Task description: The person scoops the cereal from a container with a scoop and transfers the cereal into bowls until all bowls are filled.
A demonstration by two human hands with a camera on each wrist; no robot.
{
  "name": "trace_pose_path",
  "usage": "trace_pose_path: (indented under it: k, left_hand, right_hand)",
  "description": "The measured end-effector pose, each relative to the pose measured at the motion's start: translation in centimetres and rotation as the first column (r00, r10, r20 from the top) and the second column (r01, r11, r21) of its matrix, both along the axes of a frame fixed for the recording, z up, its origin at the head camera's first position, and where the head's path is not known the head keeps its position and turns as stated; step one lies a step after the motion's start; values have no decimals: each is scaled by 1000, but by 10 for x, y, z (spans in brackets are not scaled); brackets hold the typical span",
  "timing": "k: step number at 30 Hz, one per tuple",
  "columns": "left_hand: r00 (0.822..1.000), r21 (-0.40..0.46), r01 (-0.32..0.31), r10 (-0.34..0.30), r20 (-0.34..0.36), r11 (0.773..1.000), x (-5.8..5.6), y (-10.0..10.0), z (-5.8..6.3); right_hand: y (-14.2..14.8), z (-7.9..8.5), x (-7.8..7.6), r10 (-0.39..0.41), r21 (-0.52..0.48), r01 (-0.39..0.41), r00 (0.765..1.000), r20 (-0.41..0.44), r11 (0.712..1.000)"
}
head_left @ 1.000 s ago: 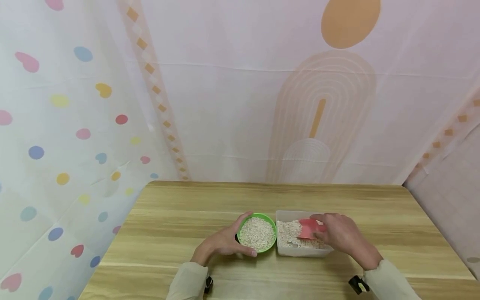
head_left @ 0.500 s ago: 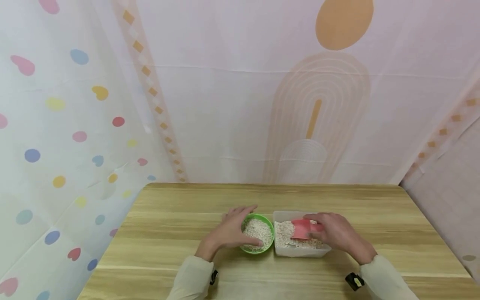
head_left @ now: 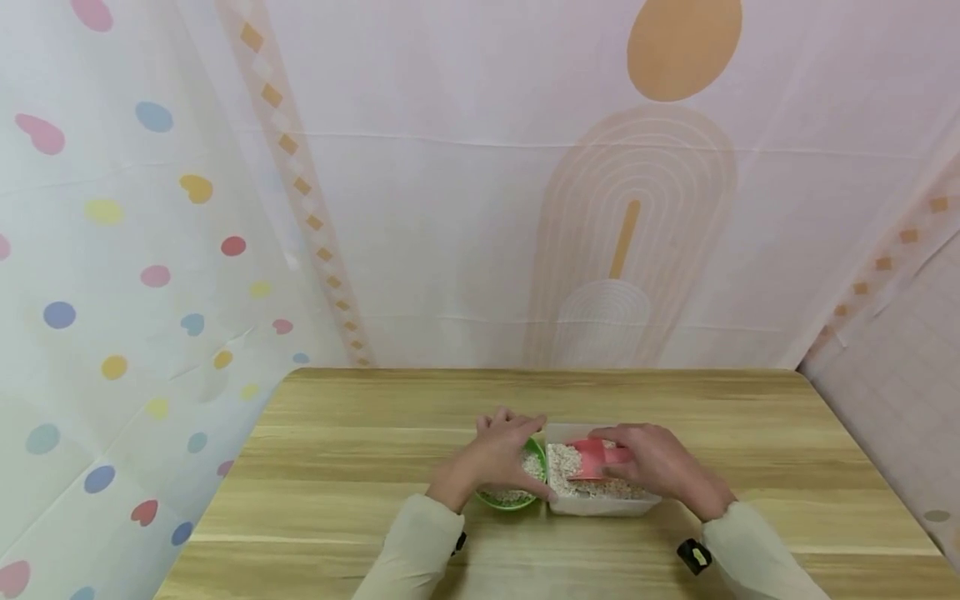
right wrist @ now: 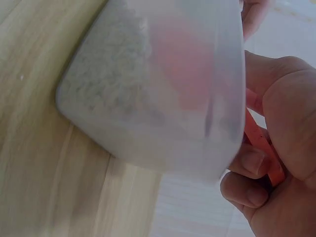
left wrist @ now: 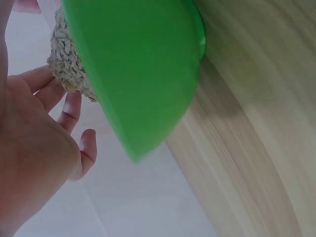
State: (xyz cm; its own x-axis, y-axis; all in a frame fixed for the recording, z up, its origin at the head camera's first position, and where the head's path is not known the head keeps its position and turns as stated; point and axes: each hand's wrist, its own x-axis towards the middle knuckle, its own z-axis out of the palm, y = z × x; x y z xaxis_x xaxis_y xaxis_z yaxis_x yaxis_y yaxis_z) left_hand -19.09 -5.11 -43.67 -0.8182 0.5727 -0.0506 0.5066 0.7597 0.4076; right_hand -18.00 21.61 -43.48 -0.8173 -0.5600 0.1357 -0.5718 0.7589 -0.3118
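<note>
My left hand is over the green bowl, fingers and thumb spread and stretched toward the clear plastic container beside it. Rolled oats heap above the bowl's rim in the left wrist view. The thumb tip overlaps the container's near left corner in the head view. With its handle in my right hand, a red scoop lies among the oats in the plastic container. Through the cloudy wall the scoop shows as a red blur in the right wrist view.
Bowl and container stand side by side on a wood-grain table. Behind it hangs a patterned cloth backdrop, with a dotted cloth on the left. Each wrist wears a small black device.
My left hand has let go of the bowl's side and moved right, across its top toward the container. The right hand and scoop have shifted slightly left within the container.
</note>
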Motion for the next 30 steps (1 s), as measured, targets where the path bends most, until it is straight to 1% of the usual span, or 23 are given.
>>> trace_pose_path:
  k: [4,8,12,16,21,30]
  left_hand:
    - [1000,-27,-1,1,3,1000,0,3,1]
    - [1000,-6,8,-7,22,1000,-1,5,3]
    - [999,6,15,-15,33,1000,-1,7,3]
    - [999,16,16,-17,41,1000,-1,7,2]
    - [999,32,19,-21,45,999,0,8,1]
    - [998,50,-4,1,68,999,1,7,1]
  right_hand:
    - [-8,0,-2,32,-12,-32,999,15,999]
    - [-13,-1,-4,45,-28,-44,999,19,999]
    - [-11,-1,-5,43,-47,-41,998,34,998]
    - [-6,-2,-4,40,-96,-30,994,98,995]
    - [-1,-3,-2,50,-140,-31,990,135,990]
    - [3,0,1,63,-149,-46,992,108,988]
